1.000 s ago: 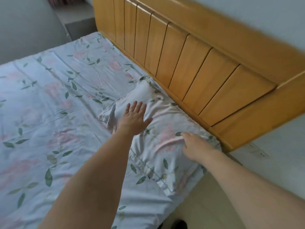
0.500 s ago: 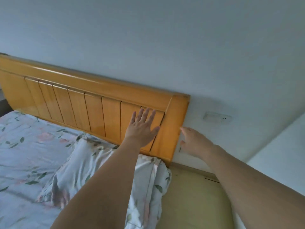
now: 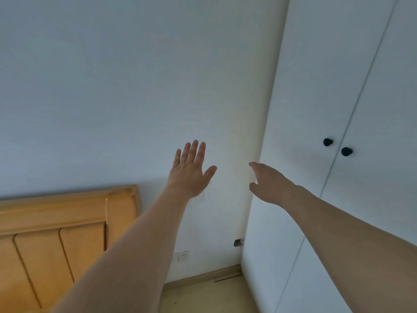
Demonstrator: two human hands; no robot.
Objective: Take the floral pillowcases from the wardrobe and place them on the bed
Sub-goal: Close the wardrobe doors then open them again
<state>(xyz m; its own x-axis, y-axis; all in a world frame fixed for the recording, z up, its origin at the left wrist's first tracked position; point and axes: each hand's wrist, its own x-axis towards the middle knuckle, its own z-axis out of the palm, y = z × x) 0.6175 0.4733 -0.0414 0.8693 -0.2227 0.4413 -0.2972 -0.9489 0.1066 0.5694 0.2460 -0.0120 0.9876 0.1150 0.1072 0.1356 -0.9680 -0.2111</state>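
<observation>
Wall [image 3: 112,98] beside closed wardrobe [image 3: 316,86], headboard [image 3: 56,222]

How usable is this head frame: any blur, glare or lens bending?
Head view: sharp, both hands crisp, left hand and right hand; soft dim daylight, no glare; wide-angle bending curves the wardrobe door seam and headboard.

**Bed and wardrobe only partly in view**

The headboard [image 3: 67,224] runs off the left and bottom edges. The wardrobe [image 3: 338,86] is cut by the top, right and bottom edges. The left arm hides part of a wall socket [image 3: 184,256].
</observation>
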